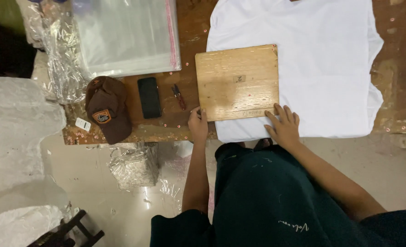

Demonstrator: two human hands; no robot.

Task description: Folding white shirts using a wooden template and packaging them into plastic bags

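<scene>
L hand (197, 122) grips near-left corner of wood board (237, 82), fingers curled at its edge. R hand (283, 124) flat, fingers spread, on near-right corner. Board lies on white shirt (326, 59) spread on table (397, 68). Left of board: small snips (179, 96), black phone (149, 97), brown cap (107, 109). Farther back: stack of clear bags (127, 34).

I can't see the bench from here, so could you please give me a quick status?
Left hand on wooden board near corner; right hand flat at its lower edge. Board lies on white shirt. Snips, phone, cap lie left, apart.
</scene>
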